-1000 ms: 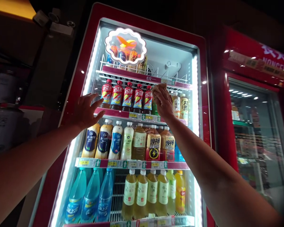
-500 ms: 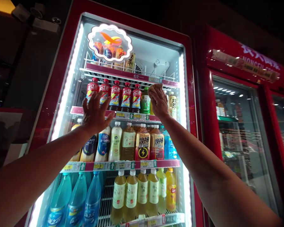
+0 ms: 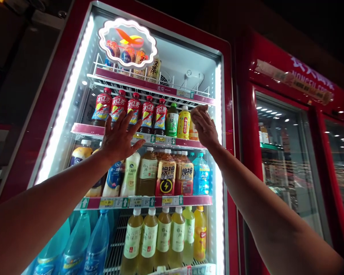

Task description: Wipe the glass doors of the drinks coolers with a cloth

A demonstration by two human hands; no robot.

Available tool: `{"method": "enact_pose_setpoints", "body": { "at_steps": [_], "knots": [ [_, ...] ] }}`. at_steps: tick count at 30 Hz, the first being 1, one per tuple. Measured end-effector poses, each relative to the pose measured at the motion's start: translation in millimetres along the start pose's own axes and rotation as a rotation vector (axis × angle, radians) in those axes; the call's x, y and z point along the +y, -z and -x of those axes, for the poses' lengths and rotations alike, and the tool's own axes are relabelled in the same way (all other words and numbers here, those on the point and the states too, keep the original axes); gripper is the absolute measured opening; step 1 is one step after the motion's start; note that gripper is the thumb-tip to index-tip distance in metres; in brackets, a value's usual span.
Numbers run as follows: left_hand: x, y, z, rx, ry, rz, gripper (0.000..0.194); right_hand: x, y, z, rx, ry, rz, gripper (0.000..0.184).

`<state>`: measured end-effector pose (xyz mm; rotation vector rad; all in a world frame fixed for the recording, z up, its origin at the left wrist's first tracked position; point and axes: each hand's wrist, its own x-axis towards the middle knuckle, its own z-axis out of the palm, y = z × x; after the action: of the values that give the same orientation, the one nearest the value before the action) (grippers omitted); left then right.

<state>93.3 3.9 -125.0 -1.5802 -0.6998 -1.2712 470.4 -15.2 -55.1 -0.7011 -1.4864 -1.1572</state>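
Note:
A tall drinks fridge (image 3: 226,126) with a red frame and a lit glass door stands in front of me. My left hand (image 3: 120,135) is spread against the glass, fingers apart and holding nothing, over the row of red-capped bottles (image 3: 133,109). Farther right, my right hand (image 3: 208,128) presses a folded brownish cloth (image 3: 200,114) to the glass, near the door's right side. That hand hides part of the bottles at the end of the second shelf. A yellow bottle (image 3: 184,122) and a green-capped bottle (image 3: 172,120) show just left of it.
A glowing scalloped sign (image 3: 128,42) sits on the upper left of the door. Lower shelves carry energy drink bottles (image 3: 166,173), pale tea bottles (image 3: 148,236) and large blue bottles (image 3: 97,244). A second red fridge (image 3: 246,114) stands on the right.
My right hand has slid the cloth rightwards across the glass, uncovering the yellow bottle. My left hand stays spread on the door. The view has shifted slightly.

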Motion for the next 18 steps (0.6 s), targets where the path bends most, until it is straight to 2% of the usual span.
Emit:
{"method": "enact_pose_setpoints", "body": {
  "at_steps": [5,10,15,18],
  "knots": [
    [3,1.2,1,-0.006,0.004,-0.015,0.064,23,15,0,0.084,-0.112,-0.003,0.045],
    [3,0.5,0,0.003,-0.01,-0.033,0.069,32,21,13,0.043,-0.032,-0.005,0.044],
    [3,0.5,1,0.005,-0.01,-0.027,0.07,48,25,25,0.132,-0.163,0.017,0.042],
    [5,2.5,1,-0.004,-0.009,-0.053,0.069,54,28,31,0.08,-0.106,-0.018,0.042]
  ]
}}
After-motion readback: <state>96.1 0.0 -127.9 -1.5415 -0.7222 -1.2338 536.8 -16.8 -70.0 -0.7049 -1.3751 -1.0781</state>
